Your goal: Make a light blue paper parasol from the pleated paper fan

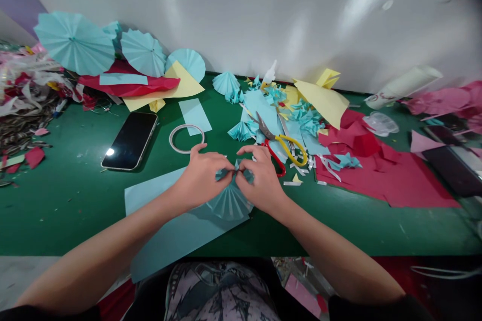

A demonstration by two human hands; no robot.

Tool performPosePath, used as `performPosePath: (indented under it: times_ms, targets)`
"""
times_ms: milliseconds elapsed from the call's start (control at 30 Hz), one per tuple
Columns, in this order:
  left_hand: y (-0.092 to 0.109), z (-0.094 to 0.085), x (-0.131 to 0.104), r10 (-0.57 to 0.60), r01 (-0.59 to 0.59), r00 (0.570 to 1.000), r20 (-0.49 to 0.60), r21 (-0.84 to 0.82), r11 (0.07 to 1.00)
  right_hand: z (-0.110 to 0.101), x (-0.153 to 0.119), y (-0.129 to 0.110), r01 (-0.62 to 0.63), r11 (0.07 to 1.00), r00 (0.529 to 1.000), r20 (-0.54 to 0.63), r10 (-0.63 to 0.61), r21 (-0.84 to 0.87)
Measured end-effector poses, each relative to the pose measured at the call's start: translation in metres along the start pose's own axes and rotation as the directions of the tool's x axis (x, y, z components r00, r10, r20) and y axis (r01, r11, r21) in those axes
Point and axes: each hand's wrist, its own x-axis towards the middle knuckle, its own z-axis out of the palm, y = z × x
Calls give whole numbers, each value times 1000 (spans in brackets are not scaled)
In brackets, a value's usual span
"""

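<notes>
Both my hands meet over the near middle of the green table, thumbs and forefingers pinched at the centre of a light-blue pleated paper fan (pixel 230 203). My left hand (pixel 205 175) grips its left side and my right hand (pixel 261 175) its right side. Its folds spread out toward me below the fingers; the part between my fingertips is mostly covered. Under the fan lies a large light-blue paper sheet (pixel 161 230), reaching past the table's near edge. Just beyond my left hand rests a roll of narrow tape (pixel 171 141).
A phone (pixel 130 141) lies at left. Yellow-handled scissors (pixel 291 150) and a red-handled pair (pixel 277 160) lie right of my hands among blue scraps. Finished pleated rosettes (pixel 75 42) lean against the wall. Red paper (pixel 414 180) covers the right side; ribbons and scraps (pixel 26 90) pile up at far left.
</notes>
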Motion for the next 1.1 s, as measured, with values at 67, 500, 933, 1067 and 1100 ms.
performPosePath:
  times_ms: [67, 500, 933, 1067, 1100]
  targets:
    - [0, 0, 0, -5, 5, 1000, 1, -4, 1000, 1, 0, 0, 2, 1000, 1000, -12, -2, 1]
    - [-1, 0, 1, -40, 38, 998, -56, -33, 999, 0, 2, -1, 16, 997, 996, -90, -9, 76]
    - [-9, -7, 6, -243, 240, 959, -148, -40, 970, -23, 17, 16, -144, 982, 959, -226, 170, 126]
    - [-8, -8, 6, -270, 261, 952, -144, -83, 962, -20, 20, 22, -190, 978, 949, -240, 206, 91]
    - [-8, -8, 6, -276, 266, 950, -149, -82, 960, -20, 20, 22, -192, 978, 952, -226, 207, 87]
